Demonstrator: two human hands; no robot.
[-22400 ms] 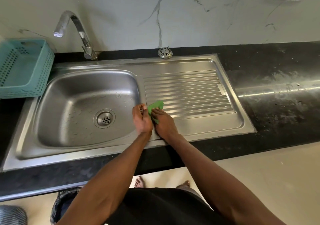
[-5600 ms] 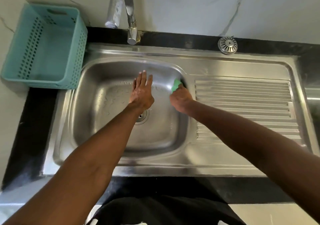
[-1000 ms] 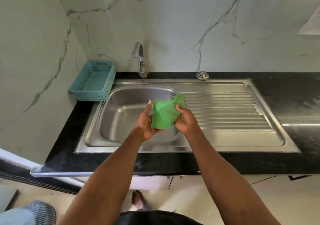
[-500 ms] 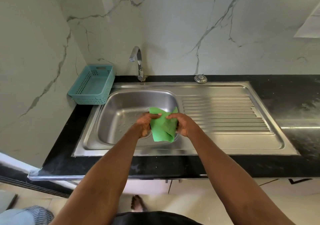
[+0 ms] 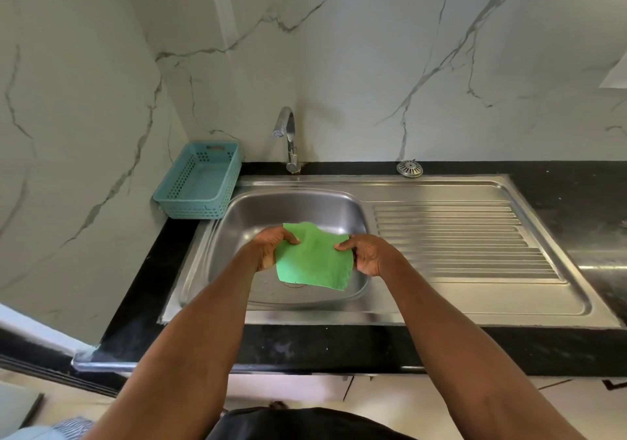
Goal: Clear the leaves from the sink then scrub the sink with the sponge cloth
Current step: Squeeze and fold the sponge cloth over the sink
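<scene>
Over the sink (image 5: 339, 307) basin, the left hand (image 5: 269, 248) and right hand (image 5: 369, 254) pinch the green sponge cloth (image 5: 314, 259) by its side edges; between the fingers it now hangs spread flat, no longer bunched as half a second ago.

Bare forearms, no sleeves; black garment (image 5: 305, 426) below.

You've got white grey-veined marble walls (image 5: 356, 66) meeting in a corner behind the glossy black stone countertop (image 5: 576, 202); pale floor (image 5: 475, 402) below that countertop.
</scene>
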